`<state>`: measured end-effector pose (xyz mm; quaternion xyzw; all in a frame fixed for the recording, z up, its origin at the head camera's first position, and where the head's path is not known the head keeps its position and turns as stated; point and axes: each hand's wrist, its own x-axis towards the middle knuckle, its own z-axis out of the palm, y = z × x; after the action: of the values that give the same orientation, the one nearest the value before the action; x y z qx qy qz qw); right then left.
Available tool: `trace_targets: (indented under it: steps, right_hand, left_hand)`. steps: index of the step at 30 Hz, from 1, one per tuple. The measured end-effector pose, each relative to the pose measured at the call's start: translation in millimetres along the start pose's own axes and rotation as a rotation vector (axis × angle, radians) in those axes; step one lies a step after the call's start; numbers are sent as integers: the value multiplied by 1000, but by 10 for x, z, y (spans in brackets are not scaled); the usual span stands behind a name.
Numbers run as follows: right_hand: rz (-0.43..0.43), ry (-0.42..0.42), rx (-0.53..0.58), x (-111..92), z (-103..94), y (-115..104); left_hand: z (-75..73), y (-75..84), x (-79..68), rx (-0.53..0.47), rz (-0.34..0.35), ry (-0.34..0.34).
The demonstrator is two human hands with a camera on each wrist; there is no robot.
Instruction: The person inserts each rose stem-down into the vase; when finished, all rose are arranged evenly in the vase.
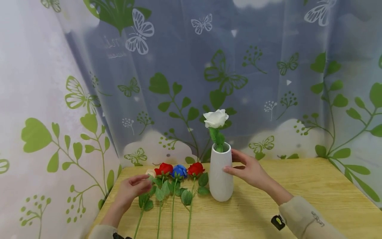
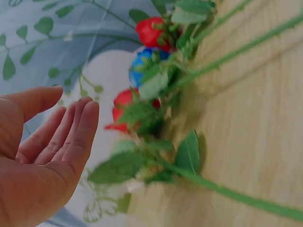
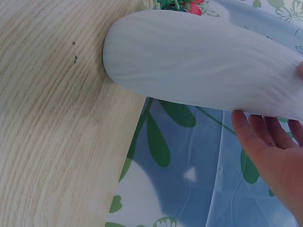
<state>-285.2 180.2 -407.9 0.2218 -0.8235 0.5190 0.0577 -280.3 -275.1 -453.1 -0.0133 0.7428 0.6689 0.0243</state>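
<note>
My right hand (image 1: 252, 170) holds the white vase (image 1: 221, 177) by its upper side, thumb on the front and fingers behind. In the right wrist view the fingertips touch the vase wall (image 3: 199, 61). A white rose (image 1: 216, 119) stands in the vase, its lower stem hidden inside. Over the left end of a row of roses hovers my left hand (image 1: 133, 190), fingers loosely extended and holding nothing. That row has a pale rose (image 1: 151, 172) partly behind the hand, a red rose (image 1: 163, 169), a blue rose (image 1: 179, 171) and another red rose (image 1: 196, 169).
Green stems (image 1: 172, 212) run from the flower heads toward the near side of the wooden table (image 1: 256, 212). A patterned curtain (image 1: 185, 66) with butterflies and leaves hangs right behind the table and along its left side.
</note>
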Motion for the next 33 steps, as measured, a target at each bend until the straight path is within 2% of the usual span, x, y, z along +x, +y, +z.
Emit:
trace_targets:
  steps: [6, 13, 17, 23, 28, 33]
  right_hand:
    - [2, 0, 1, 5, 5, 10]
    - [12, 2, -11, 13, 8, 20]
    - [13, -1, -12, 10, 3, 6]
    - [5, -7, 3, 16, -8, 5]
    - [7, -8, 8, 23, -4, 18]
    - [14, -5, 5, 22, 5, 30]
  left_hand:
    - [-153, -182, -30, 32, -61, 7]
    - [-223, -350, -68, 51, -117, 66]
    - [-246, -454, -69, 99, -116, 92]
    - [-242, -580, -60, 213, -100, 67]
    - [-225, -611, -70, 288, -62, 59]
    - [-202, -629, -90, 311, -55, 53]
